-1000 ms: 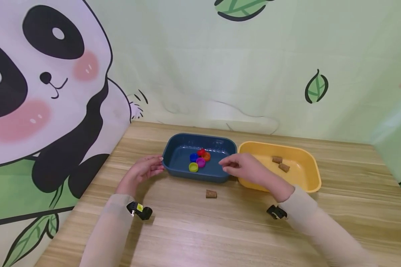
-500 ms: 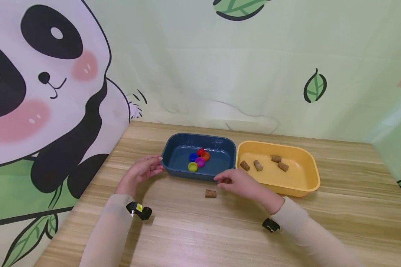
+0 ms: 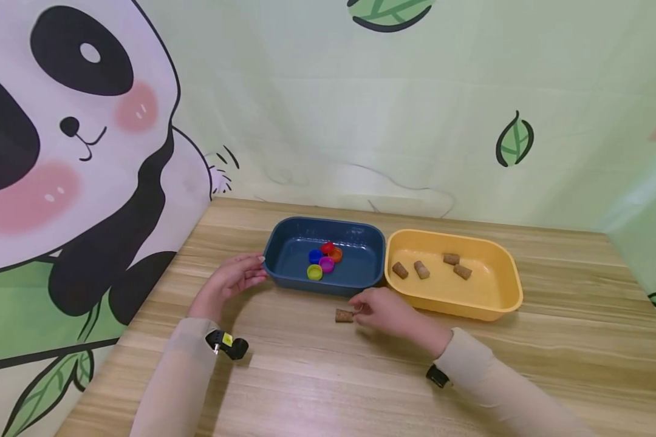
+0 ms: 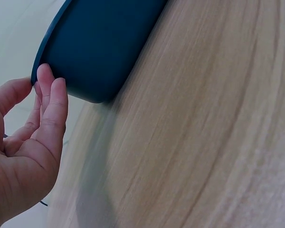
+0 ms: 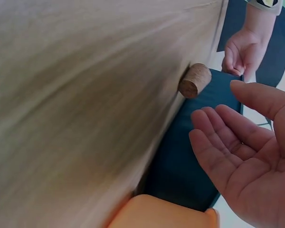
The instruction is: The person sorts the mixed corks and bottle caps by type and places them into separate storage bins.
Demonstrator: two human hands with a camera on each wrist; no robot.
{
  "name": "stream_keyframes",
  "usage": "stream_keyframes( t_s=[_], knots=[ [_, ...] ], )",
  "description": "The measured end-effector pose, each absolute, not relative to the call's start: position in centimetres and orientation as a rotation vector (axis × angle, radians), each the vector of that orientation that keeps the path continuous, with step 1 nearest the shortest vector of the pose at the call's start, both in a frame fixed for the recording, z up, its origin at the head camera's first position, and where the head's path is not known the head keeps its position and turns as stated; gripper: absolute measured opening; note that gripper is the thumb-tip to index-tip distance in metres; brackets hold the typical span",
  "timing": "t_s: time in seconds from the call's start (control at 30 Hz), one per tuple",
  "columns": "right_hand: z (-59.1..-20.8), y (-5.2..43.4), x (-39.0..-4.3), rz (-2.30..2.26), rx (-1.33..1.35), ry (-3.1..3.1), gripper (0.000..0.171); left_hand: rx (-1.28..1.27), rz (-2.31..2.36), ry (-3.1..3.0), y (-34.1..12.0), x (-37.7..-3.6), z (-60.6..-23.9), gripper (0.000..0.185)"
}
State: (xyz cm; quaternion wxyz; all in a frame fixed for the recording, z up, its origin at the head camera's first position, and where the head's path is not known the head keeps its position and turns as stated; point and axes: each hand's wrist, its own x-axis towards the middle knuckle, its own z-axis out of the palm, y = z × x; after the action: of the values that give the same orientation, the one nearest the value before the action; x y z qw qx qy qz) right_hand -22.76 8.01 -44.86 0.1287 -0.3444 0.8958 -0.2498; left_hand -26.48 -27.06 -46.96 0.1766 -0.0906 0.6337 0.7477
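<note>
My left hand (image 3: 231,280) holds the left end of a dark blue tub (image 3: 328,285). In the left wrist view the fingers (image 4: 52,111) lie against the tub's outer wall (image 4: 99,42), with another digit at its rim. On the table in front of the tub lies a tapered cork stopper (image 3: 344,315). My right hand (image 3: 390,312) has its fingertips right beside that cork. In the right wrist view its fingers (image 5: 223,137) are loosely bent and spread from the thumb, nothing between them, with the cork (image 5: 194,80) just beyond.
Several small coloured cups, among them a yellow-green one (image 3: 314,272), sit inside the blue tub. A yellow tub (image 3: 470,306) stands against its right side with several corks (image 3: 421,270) inside. Behind the wooden table (image 3: 284,376) hangs a panda-print cloth (image 3: 328,121).
My right hand has moved from over the right end of the blue tub down toward me, to beside the cork on the table. The left hand has stayed at the tub.
</note>
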Motion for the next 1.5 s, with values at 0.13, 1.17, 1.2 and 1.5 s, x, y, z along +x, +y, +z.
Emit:
stream_keyframes(
  t_s=[0.13, 1.17, 1.2, 1.5],
  knots=[
    [-45.2, 7.7, -22.8, -0.702, -0.998, 2.597, 0.030, -0.248, 2.114, 1.794, -27.1, -26.5, -47.0, 0.041],
    [-45.1, 5.4, -22.7, -0.463, -1.011, 2.671, 0.006, -0.227, 2.110, 1.778, -27.0, -26.4, -46.6, 0.047],
    [-45.1, 5.4, -22.7, -0.461, -1.016, 2.674, 0.006, -0.226, 2.109, 1.780, -27.0, -26.4, -46.6, 0.047],
    [-45.2, 5.5, -22.7, -0.481, -1.022, 2.668, 0.011, -0.227, 2.112, 1.787, -27.2, -26.3, -46.8, 0.033]
  ],
)
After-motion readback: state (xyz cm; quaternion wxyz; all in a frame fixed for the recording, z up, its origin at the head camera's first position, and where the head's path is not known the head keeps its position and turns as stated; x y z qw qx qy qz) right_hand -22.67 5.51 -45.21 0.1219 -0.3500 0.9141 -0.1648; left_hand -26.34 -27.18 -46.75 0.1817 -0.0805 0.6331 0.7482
